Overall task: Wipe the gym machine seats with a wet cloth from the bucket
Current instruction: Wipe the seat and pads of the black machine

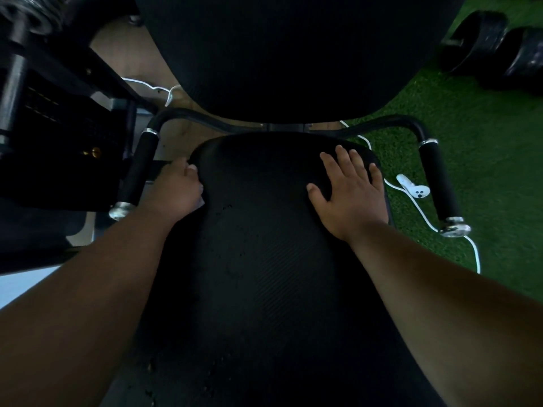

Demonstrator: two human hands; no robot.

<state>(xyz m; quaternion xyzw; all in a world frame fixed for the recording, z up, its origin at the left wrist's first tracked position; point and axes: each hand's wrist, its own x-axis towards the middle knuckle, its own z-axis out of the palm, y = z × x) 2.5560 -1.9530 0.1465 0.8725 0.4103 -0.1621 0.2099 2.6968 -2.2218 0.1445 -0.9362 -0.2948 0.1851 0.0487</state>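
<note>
The black padded seat point(258, 259) of the gym machine fills the middle of the view, with its black backrest point(288, 54) above it. My left hand point(176, 192) is curled over the seat's left edge, and a small pale corner of the cloth point(200, 203) shows under its fingers; the rest of the cloth is hidden. My right hand point(349, 189) lies flat on the upper right of the seat with its fingers spread and nothing in it. Dark specks dot the seat's surface. No bucket is in view.
Two black foam-covered handles flank the seat, one on the left point(136, 174) and one on the right point(439, 183). A white controller point(415, 190) and a white cable point(423, 215) lie on green turf at the right. Black weights point(499, 45) sit top right. The dark machine frame point(58, 127) stands left.
</note>
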